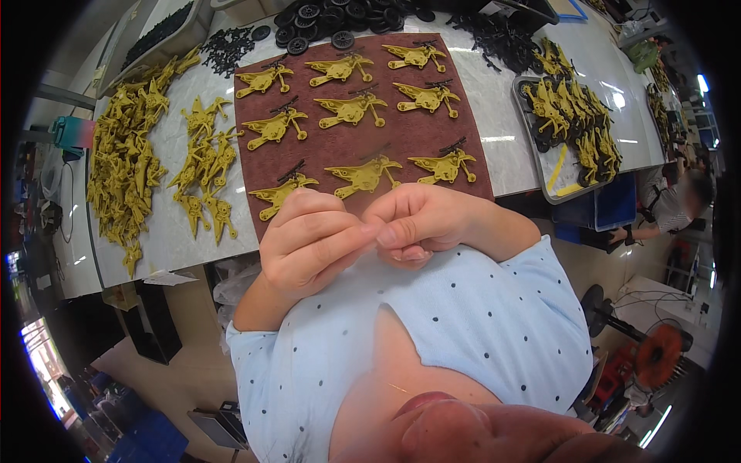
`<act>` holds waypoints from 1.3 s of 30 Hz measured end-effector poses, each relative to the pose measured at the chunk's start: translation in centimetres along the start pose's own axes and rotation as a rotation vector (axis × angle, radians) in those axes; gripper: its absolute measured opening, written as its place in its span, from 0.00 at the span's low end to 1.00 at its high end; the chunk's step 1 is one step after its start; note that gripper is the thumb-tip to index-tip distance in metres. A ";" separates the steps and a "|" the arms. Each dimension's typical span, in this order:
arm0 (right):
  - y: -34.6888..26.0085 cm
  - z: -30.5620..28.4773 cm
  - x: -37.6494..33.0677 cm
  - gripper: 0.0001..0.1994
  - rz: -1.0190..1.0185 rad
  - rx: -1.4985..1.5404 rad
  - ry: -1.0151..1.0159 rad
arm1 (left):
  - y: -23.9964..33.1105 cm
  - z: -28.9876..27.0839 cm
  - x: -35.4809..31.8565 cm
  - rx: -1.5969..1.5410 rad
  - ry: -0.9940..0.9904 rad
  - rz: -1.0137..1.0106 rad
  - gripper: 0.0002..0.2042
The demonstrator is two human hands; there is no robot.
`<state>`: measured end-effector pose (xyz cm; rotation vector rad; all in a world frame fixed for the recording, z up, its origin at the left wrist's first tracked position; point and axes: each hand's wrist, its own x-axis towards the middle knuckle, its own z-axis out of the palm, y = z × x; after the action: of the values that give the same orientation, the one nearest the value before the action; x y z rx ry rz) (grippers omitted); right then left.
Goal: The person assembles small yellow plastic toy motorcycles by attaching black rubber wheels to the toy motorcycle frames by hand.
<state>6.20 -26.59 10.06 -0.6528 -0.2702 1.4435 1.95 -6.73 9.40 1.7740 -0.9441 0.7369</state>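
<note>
My left hand (312,245) and my right hand (421,220) meet in front of my chest, at the near edge of a reddish-brown cloth (471,133). Both are closed, thumbs and fingers pinched together at the tips. Whatever sits between the fingertips is too small or too hidden to make out. On the cloth, yellow plastic toy motorcycle bodies lie in three rows, most with a thin black part at the upper end. Closest to my hands are a body at the near left (279,197), one in the near middle (361,179), partly blurred, and one at the near right (444,170).
Left of the cloth lie a big heap of yellow bodies (127,166) and a smaller group (208,158). Black wheels (340,17) and small black parts (231,48) are along the back. A tray (549,193) at right holds yellow-and-black assemblies. Another person (679,202) is far right.
</note>
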 end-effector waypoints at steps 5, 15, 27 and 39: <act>0.1 -0.1 0.1 0.13 0.006 0.014 -0.009 | 0.0 -0.1 0.0 0.005 -0.009 0.005 0.16; -0.1 -0.6 0.1 0.11 0.009 0.056 0.016 | -0.3 -0.2 0.2 0.111 -0.020 0.052 0.16; -1.6 -0.5 -0.9 0.08 -0.150 0.038 0.370 | -1.4 -0.5 1.2 0.341 -0.025 0.069 0.16; -6.5 -5.9 -3.7 0.07 -0.398 -0.750 0.855 | -11.2 -6.4 1.4 0.582 -0.055 -0.706 0.07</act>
<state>14.34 -31.59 9.78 -1.6504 -0.2358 0.5532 11.79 1.49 7.61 2.4371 -0.0708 0.5174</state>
